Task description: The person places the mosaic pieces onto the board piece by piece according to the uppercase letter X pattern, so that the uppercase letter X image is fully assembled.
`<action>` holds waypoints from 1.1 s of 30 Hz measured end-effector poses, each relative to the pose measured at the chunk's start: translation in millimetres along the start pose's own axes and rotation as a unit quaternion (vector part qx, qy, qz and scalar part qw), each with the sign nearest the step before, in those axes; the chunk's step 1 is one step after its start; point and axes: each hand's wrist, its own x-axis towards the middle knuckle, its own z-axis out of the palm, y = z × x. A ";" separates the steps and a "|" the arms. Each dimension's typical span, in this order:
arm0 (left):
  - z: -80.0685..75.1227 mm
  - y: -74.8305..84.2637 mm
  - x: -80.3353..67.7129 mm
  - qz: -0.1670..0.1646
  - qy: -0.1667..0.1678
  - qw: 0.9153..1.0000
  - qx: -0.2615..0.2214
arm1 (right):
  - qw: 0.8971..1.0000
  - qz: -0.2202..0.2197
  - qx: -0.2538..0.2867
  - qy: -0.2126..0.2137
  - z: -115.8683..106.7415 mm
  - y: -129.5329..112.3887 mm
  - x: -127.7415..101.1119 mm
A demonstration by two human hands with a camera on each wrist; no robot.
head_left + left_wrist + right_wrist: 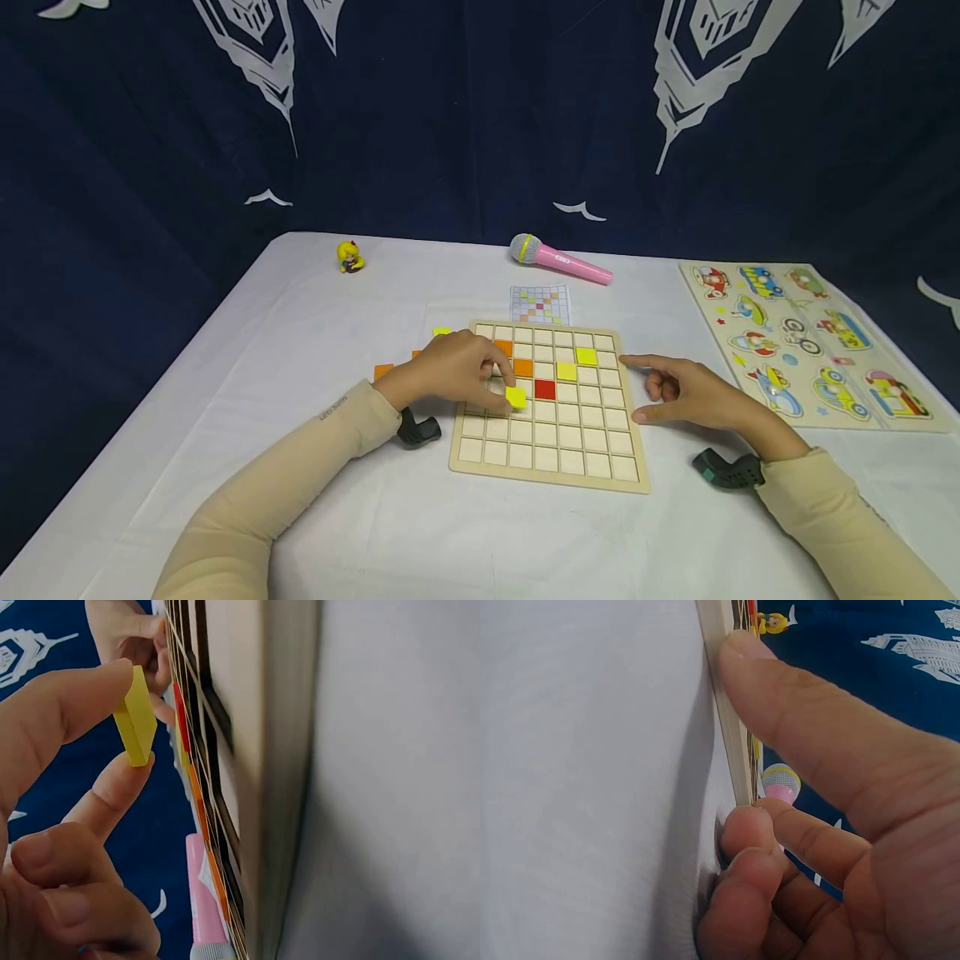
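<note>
At the centre of the head view, the left hand (453, 371) pinches a small yellow tile (516, 397) between thumb and forefinger, holding it just over the left part of the wooden grid board (551, 467). The left wrist view shows the tile edge-on and clear of the board's surface — which cell it hovers above I cannot tell. The right hand (693, 392) rests against the board's right edge, thumb and forefinger straight along the wooden rim, the other fingers curled in; it grips nothing.

On the board sit two orange tiles (522, 367), a red tile (545, 389) and two more yellow tiles (586, 356), all in the upper middle of the grid. Loose orange pieces (384, 371) lie on the white table (300, 333) left of the board, partly hidden behind the left hand, and a yellow one peeks out above the knuckles.

Beyond the board lies a small pattern card (540, 304) — its print too fine to read. A pink toy microphone (558, 259) lies further back, a little yellow figure (349, 257) at upper left, and a vehicle puzzle board (806, 342) on the right.
</note>
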 end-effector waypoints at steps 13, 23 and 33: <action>12.6 4.0 2.9 0.006 -0.009 0.999 0.045 | 1.000 -0.008 -0.005 0.001 -0.3 -0.4 -0.3; 15.4 0.8 3.7 -0.003 -0.015 1.000 0.012 | 1.000 -0.001 -0.005 -0.001 -0.5 -2.7 0.1; 17.4 -1.2 4.4 -0.010 -0.018 1.000 -0.001 | 1.000 -0.010 -0.008 0.001 -1.5 -2.3 -0.6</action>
